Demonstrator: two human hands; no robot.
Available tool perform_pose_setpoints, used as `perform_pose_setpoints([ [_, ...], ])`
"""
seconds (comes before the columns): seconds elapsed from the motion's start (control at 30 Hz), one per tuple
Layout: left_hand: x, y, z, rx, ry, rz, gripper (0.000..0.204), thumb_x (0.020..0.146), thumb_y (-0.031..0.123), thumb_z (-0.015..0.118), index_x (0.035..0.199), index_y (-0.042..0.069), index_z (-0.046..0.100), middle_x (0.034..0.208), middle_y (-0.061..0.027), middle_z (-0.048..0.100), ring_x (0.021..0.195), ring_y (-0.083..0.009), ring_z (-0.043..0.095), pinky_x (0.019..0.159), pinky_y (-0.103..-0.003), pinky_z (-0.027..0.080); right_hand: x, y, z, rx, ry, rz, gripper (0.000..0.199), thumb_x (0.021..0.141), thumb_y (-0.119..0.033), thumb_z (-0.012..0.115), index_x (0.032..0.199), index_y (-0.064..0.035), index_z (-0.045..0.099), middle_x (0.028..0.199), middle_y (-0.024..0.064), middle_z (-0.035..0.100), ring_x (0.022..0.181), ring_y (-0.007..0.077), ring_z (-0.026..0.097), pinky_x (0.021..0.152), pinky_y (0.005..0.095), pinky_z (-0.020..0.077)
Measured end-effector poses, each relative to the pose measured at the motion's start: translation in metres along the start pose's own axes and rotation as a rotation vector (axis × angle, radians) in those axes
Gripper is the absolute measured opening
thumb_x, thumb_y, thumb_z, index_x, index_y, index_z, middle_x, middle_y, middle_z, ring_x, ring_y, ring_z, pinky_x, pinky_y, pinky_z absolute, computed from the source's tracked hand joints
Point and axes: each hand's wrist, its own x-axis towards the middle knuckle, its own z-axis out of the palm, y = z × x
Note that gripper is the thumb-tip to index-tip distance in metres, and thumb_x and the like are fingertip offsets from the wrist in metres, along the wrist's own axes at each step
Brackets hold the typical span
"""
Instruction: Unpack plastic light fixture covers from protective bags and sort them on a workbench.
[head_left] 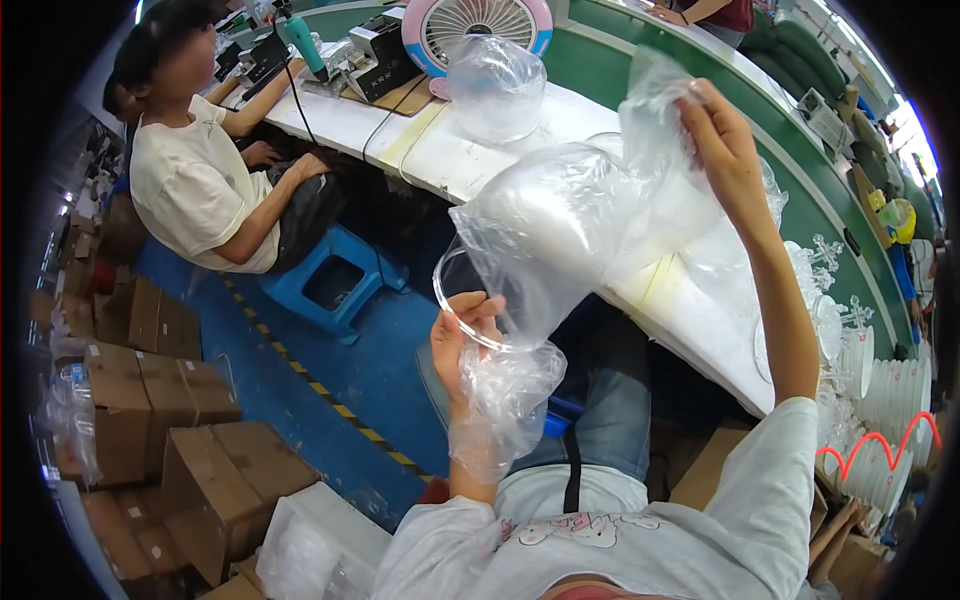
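My left hand (pixel 464 332) is closed on the edge of a clear round rim (pixel 440 284), pinched between thumb and fingers. Around and beyond that rim spreads a clear plastic bag (pixel 560 225); a whitish rounded shape shows through it, and I cannot tell what it is. My right hand (pixel 716 135), raised over the bench, grips the bag's gathered upper end between thumb and fingers. More crumpled clear film (pixel 508 400) hangs about my left wrist. On the bench beyond my hands stands a clear, film-wrapped round thing (pixel 495 90).
A white bench (pixel 440 165) runs ahead of me beside a green conveyor (pixel 610 50). A pink-and-blue fan (pixel 478 28) stands on it. One person (pixel 205 170) sits at left near a blue stool (pixel 335 275). Cardboard boxes (pixel 160 405) fill the left; stacked white discs (pixel 888 410) stand right.
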Motion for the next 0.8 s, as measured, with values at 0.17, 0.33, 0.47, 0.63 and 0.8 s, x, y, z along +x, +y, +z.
perform_pose_setpoints([
  [0.17, -0.004, -0.007, 0.007, -0.135, 0.167, 0.016, 0.034, 0.088, 0.032, 0.042, 0.098, 0.000, 0.049, 0.077, -0.0111, 0.060, 0.039, -0.0082, 0.041, 0.034, -0.019, 0.033, 0.003, 0.013, -0.019, 0.110, 0.260, 0.014, 0.019, 0.089, -0.018, 0.041, 0.089, -0.0033, 0.053, 0.062, -0.0059, 0.041, 0.052, 0.0009, 0.034, 0.045, 0.0162, 0.0263],
  [0.33, -0.007, 0.017, -0.009, -0.434, 0.134, 0.060, 0.035, 0.089, 0.036, 0.038, 0.093, 0.004, 0.049, 0.052, -0.0017, 0.038, 0.034, -0.0094, 0.033, 0.030, -0.023, 0.027, -0.013, 0.007, -0.003, 0.109, 0.145, 0.005, 0.022, 0.088, -0.018, 0.042, 0.101, -0.0026, 0.050, 0.067, -0.0033, 0.045, 0.059, 0.0027, 0.039, 0.052, 0.0167, 0.0319],
  [0.47, -0.026, 0.026, -0.028, -0.373, 0.205, 0.068, 0.035, 0.090, 0.032, 0.035, 0.096, 0.000, 0.049, 0.069, -0.0085, 0.052, 0.041, -0.0153, 0.045, 0.037, -0.026, 0.041, -0.051, 0.007, 0.020, 0.321, -0.206, 0.130, 0.065, 0.077, -0.036, 0.056, 0.127, -0.0029, 0.030, 0.115, 0.0131, 0.046, 0.105, 0.0223, 0.046, 0.088, 0.0333, 0.0354],
  [0.63, -0.033, -0.016, -0.031, -0.743, 0.035, -0.137, 0.032, 0.089, 0.028, 0.039, 0.098, 0.001, 0.052, 0.093, -0.0161, 0.059, 0.048, -0.0152, 0.051, 0.040, -0.028, 0.046, -0.152, 0.057, 0.065, 0.462, -0.172, 0.390, 0.074, 0.078, -0.039, 0.056, 0.129, 0.0010, 0.022, 0.131, 0.0159, 0.026, 0.121, 0.0247, 0.026, 0.100, 0.0353, 0.0187],
  [0.8, -0.059, 0.007, -0.024, -0.420, 0.147, 0.039, 0.030, 0.089, 0.028, 0.040, 0.097, 0.001, 0.052, 0.092, -0.0143, 0.060, 0.049, -0.0102, 0.048, 0.040, -0.020, 0.042, -0.155, 0.044, 0.097, 0.320, -0.133, 0.397, 0.028, 0.088, -0.012, 0.044, 0.111, 0.0029, 0.041, 0.102, 0.0078, 0.049, 0.088, 0.0122, 0.047, 0.076, 0.0233, 0.0381],
])
